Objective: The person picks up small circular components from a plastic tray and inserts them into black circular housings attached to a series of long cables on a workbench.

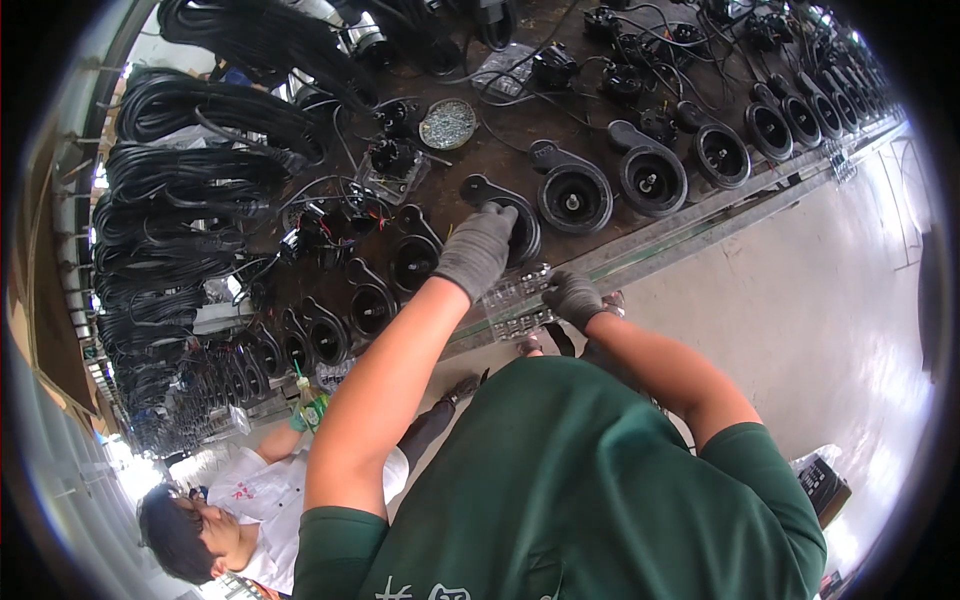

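My left hand [478, 250], in a grey glove, reaches into a round black housing [530, 238] on the bench. Its fingers are closed together at the cup, and whatever they pinch is hidden. Just off the bench edge, my right hand [575, 299], gloved alike, grips the right side of a clear plastic tray [515, 300] with rows of small shiny metal parts. Right of my left hand sits another black housing [574, 198] with a metal piece at its centre. To the left stands a similar housing [414, 262].
Black housings line the bench edge both ways. A round dish [448, 124] of small metal pieces lies beyond my left hand. Coiled black cables [190, 190] are stacked at left; wired black parts [625, 80] lie at the back. A person in white [270, 500] holds a green bottle [313, 408] nearby.
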Demonstrator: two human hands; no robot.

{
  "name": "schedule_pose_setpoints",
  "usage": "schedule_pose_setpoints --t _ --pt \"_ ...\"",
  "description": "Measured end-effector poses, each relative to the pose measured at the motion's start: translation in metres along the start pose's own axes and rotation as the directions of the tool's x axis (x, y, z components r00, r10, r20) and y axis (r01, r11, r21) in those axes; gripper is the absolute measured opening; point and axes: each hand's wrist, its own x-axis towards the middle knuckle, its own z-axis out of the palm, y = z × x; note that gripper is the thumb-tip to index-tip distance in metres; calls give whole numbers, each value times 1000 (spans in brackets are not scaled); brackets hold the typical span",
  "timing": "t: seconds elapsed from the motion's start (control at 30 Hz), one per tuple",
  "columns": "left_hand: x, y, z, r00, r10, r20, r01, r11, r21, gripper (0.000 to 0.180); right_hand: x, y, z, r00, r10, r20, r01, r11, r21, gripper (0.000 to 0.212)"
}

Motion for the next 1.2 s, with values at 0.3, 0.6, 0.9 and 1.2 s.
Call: schedule_pose_setpoints --t 0.3,0.6,0.9,1.2 --pt "4 -1 3 999 3 34 -8 988 156 17 21 80 -65 991 61 -123 -38 984 176 31" --pt "17 6 14 991 -58 125 12 940 341 16 24 120 -92 998 -1 55 -41 657 753 39" --pt "0 25 6 983 -111 -146 118 992 41 23 16 110 -120 952 -148 268 -179 442 879 51" --pt "-8 168 40 944 88 -318 -210 903 -375 40 -45 114 -163 942 -185 281 -241 215 947 54"
